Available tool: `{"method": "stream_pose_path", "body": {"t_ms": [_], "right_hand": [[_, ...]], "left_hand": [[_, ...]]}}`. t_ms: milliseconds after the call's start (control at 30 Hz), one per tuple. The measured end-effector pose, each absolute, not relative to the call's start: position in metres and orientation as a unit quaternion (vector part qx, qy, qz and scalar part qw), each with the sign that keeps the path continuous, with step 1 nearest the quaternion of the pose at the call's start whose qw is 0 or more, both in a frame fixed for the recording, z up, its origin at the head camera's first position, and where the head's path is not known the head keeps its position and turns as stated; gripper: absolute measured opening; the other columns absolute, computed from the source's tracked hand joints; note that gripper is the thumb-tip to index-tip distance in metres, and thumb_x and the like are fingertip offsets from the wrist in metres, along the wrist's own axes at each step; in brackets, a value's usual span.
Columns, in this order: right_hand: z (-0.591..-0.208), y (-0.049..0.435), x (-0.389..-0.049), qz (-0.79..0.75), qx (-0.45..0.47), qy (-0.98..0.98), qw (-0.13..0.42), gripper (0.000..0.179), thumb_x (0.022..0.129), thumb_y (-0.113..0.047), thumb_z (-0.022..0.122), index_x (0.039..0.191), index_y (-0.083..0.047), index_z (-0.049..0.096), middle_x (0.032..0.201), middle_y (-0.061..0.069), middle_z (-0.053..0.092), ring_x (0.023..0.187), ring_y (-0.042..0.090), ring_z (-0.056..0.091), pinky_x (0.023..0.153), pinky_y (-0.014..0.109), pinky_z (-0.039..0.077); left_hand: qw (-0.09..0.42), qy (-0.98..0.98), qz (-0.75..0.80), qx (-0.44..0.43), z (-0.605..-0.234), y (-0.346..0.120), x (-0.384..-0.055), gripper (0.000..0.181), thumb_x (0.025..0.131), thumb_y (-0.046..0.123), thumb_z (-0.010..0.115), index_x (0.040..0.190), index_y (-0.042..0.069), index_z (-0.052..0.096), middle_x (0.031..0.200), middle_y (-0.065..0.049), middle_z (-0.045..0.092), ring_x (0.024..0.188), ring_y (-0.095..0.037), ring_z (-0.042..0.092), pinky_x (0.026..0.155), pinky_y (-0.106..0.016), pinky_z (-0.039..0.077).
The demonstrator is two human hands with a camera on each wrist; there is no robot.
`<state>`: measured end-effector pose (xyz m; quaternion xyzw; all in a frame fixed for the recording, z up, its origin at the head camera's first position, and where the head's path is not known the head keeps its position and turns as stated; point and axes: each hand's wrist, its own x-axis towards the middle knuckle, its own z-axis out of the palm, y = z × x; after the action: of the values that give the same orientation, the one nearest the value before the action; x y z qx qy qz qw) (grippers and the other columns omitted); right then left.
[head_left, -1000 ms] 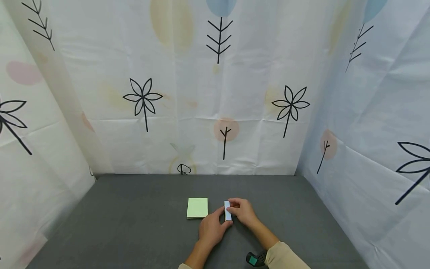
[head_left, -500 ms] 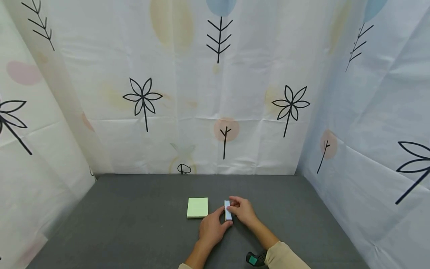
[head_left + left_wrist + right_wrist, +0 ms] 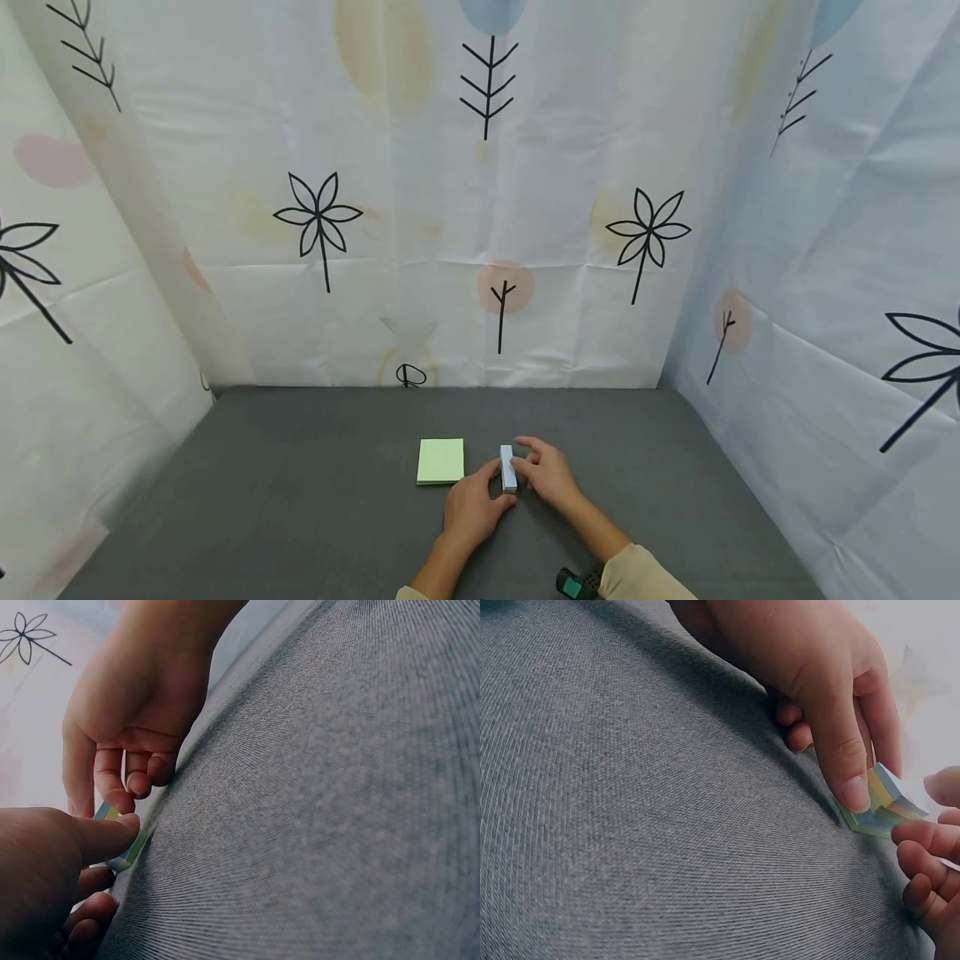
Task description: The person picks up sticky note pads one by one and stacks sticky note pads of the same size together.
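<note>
A narrow stack of sticky notes point(image 3: 507, 467), pale blue on top, stands on the grey table under both hands. Yellow and green layers show along the stack point(image 3: 883, 791) in the right wrist view. My left hand point(image 3: 470, 510) grips it between thumb and fingers. In the left wrist view the left thumb point(image 3: 112, 837) covers part of the stack. My right hand point(image 3: 549, 473) hovers at its right side, fingers loosely bent, fingertips next to the notes; whether they touch I cannot tell. Left of the stack lies a square light-green sticky-note pad point(image 3: 441, 462).
The grey table point(image 3: 337, 508) reaches back to a white patterned curtain point(image 3: 420, 208), which also hangs at the left and right sides. A black device with a green patch point(image 3: 576, 585) sits by the right wrist.
My right hand has shifted slightly right, its index finger lifting and straightening a little away from the stack. The left hand keeps its grip, and the green pad stays in place.
</note>
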<state>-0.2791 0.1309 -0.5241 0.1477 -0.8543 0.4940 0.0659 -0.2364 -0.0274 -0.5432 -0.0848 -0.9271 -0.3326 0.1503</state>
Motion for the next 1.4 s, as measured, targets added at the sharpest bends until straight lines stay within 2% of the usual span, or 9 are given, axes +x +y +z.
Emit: {"method": "stream_pose_path", "body": {"t_ms": [300,667,833,1167,1267,1400], "right_hand": [[-0.525,0.128,-0.279,0.465,0.198,-0.86,0.07,0.039,0.092,-0.012,0.067,0.127,0.003,0.059,0.057,-0.004,0.055,0.044,0.005,0.047,0.044,0.025,0.041],[-0.522,0.126,-0.279,0.471,0.195,-0.857,0.071,0.038,0.09,-0.007,0.068,0.125,0.005,0.06,0.057,-0.005,0.054,0.044,0.006,0.048,0.043,0.024,0.041],[-0.524,0.126,-0.278,0.465,0.198,-0.861,0.065,0.038,0.091,-0.01,0.067,0.126,0.002,0.06,0.057,-0.007,0.053,0.045,0.006,0.047,0.043,0.024,0.04],[-0.528,0.129,-0.276,0.476,0.207,-0.852,0.066,0.038,0.093,-0.013,0.067,0.126,0.003,0.06,0.058,-0.006,0.052,0.045,0.005,0.046,0.044,0.025,0.041],[-0.528,0.13,-0.275,0.475,0.209,-0.853,0.063,0.038,0.093,-0.014,0.066,0.127,0.003,0.059,0.059,-0.005,0.053,0.045,0.005,0.045,0.044,0.025,0.041],[-0.527,0.13,-0.274,0.478,0.208,-0.851,0.059,0.038,0.093,-0.014,0.066,0.127,0.003,0.059,0.059,-0.003,0.054,0.045,0.005,0.045,0.044,0.025,0.041]], "left_hand": [[0.167,-0.924,-0.332,-0.089,-0.544,-0.028,-0.235,0.051,0.074,0.032,0.083,0.121,0.018,0.068,0.107,0.0,0.071,0.087,-0.027,0.067,0.071,-0.044,0.05],[0.167,-0.926,-0.325,-0.089,-0.546,-0.028,-0.237,0.049,0.074,0.032,0.083,0.119,0.018,0.068,0.103,-0.001,0.072,0.083,-0.026,0.066,0.07,-0.043,0.05],[0.169,-0.925,-0.327,-0.092,-0.544,-0.028,-0.235,0.05,0.074,0.03,0.083,0.12,0.016,0.068,0.103,-0.003,0.072,0.083,-0.027,0.066,0.07,-0.044,0.05],[0.158,-0.918,-0.348,-0.105,-0.541,-0.032,-0.23,0.051,0.075,0.027,0.083,0.121,0.014,0.068,0.107,0.001,0.072,0.092,-0.025,0.067,0.076,-0.044,0.051],[0.137,-0.909,-0.379,-0.107,-0.541,-0.035,-0.229,0.051,0.076,0.024,0.083,0.122,0.01,0.067,0.102,0.003,0.073,0.078,-0.016,0.066,0.07,-0.038,0.05],[0.105,-0.892,-0.426,-0.11,-0.54,-0.04,-0.228,0.052,0.077,0.018,0.082,0.124,0.005,0.065,0.099,0.002,0.074,0.06,-0.001,0.054,0.058,-0.027,0.045]]}}
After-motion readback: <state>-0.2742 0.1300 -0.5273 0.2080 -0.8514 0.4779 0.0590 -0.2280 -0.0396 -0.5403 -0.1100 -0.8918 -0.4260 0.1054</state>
